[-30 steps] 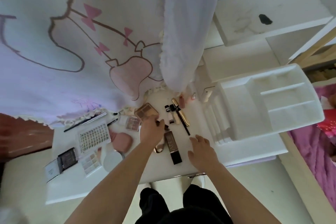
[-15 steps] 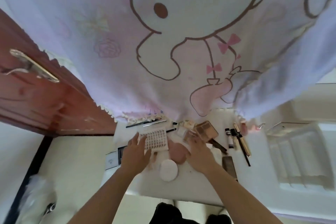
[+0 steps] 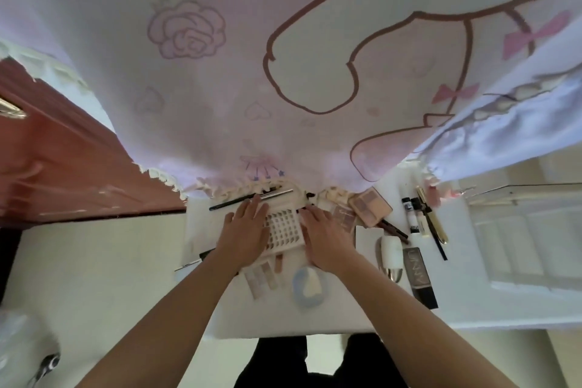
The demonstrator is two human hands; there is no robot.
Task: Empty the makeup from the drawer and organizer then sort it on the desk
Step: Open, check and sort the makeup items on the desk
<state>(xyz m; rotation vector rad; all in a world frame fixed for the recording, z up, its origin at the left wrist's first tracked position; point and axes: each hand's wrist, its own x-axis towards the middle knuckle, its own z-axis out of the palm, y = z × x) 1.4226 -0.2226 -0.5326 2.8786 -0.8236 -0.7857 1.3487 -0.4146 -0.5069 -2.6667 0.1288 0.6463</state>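
White desk (image 3: pixel 315 315) under pink curtain (image 3: pixel 252 72); left hand (image 3: pixel 244 231) and right hand (image 3: pixel 326 238), both flat and open, bracketing gridded tray (image 3: pixel 283 230), gripping nothing, probably squaring it.

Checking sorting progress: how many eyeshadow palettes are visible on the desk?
3. A large tan palette at upper right, a small one beside the right hand, and a pale strip palette below the left hand. The hands may hide others.
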